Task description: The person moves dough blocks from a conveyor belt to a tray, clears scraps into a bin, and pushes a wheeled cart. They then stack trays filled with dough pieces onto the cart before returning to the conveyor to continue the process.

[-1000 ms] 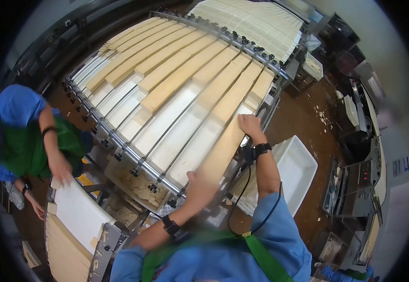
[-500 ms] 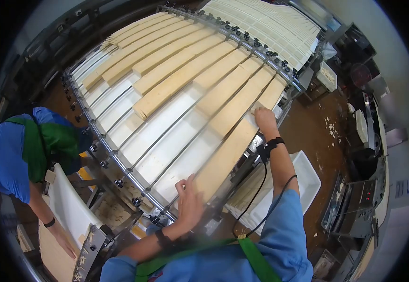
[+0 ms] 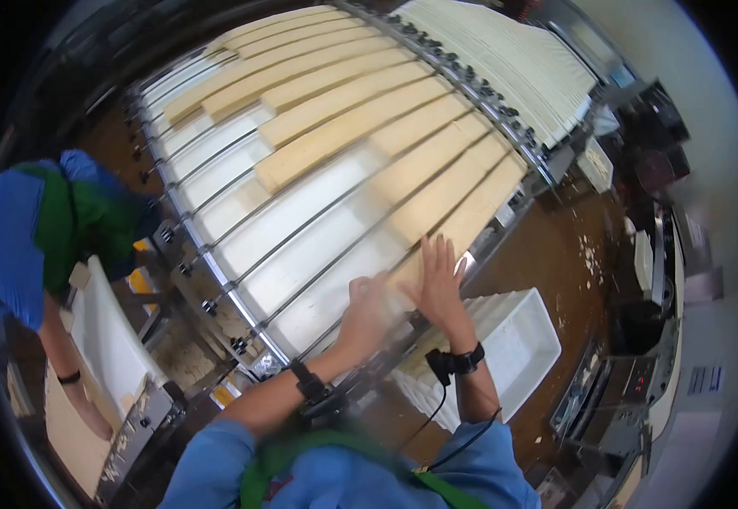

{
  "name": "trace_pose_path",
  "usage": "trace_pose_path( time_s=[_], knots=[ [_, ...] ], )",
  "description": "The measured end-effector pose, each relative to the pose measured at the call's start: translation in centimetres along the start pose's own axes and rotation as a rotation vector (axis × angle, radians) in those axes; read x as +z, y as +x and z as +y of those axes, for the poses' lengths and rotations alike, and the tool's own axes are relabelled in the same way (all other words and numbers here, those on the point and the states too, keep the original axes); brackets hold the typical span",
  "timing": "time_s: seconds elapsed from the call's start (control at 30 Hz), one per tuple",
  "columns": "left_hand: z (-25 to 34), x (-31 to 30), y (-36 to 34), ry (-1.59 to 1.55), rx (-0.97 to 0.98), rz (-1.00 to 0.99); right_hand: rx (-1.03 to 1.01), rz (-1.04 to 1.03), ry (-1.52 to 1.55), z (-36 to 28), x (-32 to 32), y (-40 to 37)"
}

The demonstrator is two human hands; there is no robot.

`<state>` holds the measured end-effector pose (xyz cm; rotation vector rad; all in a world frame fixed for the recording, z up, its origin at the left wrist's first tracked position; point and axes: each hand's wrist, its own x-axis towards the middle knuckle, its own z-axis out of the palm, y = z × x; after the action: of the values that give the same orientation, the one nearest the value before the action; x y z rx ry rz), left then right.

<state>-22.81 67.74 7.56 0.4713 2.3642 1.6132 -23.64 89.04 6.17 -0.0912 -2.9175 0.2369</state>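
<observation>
A long pale-tan slab [image 3: 473, 219] lies in the outermost right lane of a white sloping table [image 3: 301, 267] divided by metal rods. My right hand [image 3: 442, 284] rests by the near end of this lane, palm down, its fingers stretched out over the tan surface. My left hand [image 3: 367, 318] is beside it at the lane's near left, smeared by motion. Its fingers look bent, but whether they grip the slab's end does not show. Similar tan slabs [image 3: 335, 148] fill the upper parts of the other lanes.
On the left, a co-worker in blue and green [image 3: 55, 212] reaches over a pale sheet [image 3: 68, 424]. A white bin [image 3: 526, 352] stands low at the right. Knobs line the table's metal frame [image 3: 208, 254]. Scraps [image 3: 591, 254] litter the brown floor.
My right hand has come back from the slab's far part to near my left hand, and its fingers have spread. The slab has moved up the lane. The view has shifted slightly.
</observation>
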Motion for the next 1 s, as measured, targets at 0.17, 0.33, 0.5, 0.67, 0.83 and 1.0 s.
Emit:
trace_pose_path(
  time_s=[0.17,0.33,0.5,0.67,0.83,1.0],
  knots=[
    [-4.1,-10.1,-7.1,0.126,0.159,0.282,0.074,-0.165,-0.189,-2.2,1.2,-0.7],
    [-9.3,-23.0,-15.8,0.589,-0.003,0.733,-0.035,-0.167,-0.217,-2.2,1.5,-2.0],
    [-16.8,-31.7,-29.3,0.644,-0.45,1.139,-0.127,-0.178,-0.154,-15.5,-1.8,0.0],
    [-25.4,-37.5,-41.4,0.59,-1.119,1.654,-0.748,-0.335,0.388,-41.7,-2.1,0.8],
    [-29.9,-43.5,-47.8,0.535,-1.228,1.73,-1.273,-0.566,0.664,-69.5,5.9,-2.2],
    [-29.5,-47.7,-49.2,0.415,-1.01,1.62,-1.435,-0.494,0.786,-91.2,18.5,-5.2]
  ],
)
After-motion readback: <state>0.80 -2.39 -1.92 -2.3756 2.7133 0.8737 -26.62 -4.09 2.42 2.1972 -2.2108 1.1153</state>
